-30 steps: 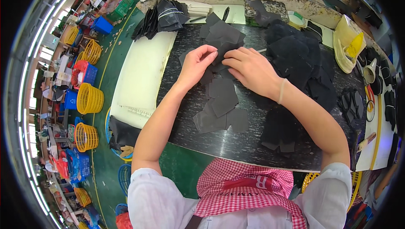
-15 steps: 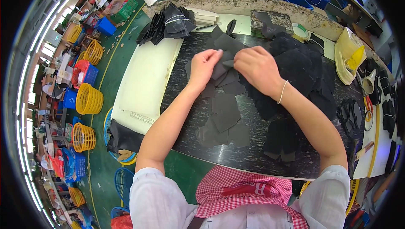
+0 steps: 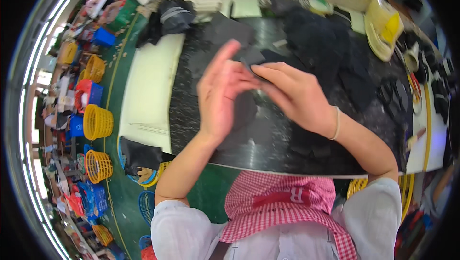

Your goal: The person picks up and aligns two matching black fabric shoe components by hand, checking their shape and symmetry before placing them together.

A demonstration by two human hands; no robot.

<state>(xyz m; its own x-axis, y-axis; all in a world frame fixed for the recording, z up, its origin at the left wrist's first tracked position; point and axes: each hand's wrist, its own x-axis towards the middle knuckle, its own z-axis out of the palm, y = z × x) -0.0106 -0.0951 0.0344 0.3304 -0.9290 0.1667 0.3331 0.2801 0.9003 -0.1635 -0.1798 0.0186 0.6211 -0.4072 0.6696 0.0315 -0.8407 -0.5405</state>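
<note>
My right hand (image 3: 304, 95) pinches a small dark grey piece of sheet material (image 3: 252, 57) above the black tabletop (image 3: 225, 157). My left hand (image 3: 219, 95) is up beside it, thumb raised and fingers stretched towards the right fingertips, blurred by motion. Whether the left fingers touch the piece is hard to tell. Beyond the hands lie flat dark grey pieces (image 3: 230, 31), and more are partly hidden beneath them. A heap of soft black pieces (image 3: 318, 44) spreads to the right.
A tied black bundle (image 3: 176, 16) stands at the far left by a white board (image 3: 151, 87). A cream container (image 3: 383, 32) with something yellow in it is at the far right, near scissors (image 3: 416, 99). Yellow baskets (image 3: 98, 121) stand on the floor to the left.
Both hands have come nearer to me, and the left one has opened from a pinch, its thumb now up. My view has shifted, so the table sits higher in it.
</note>
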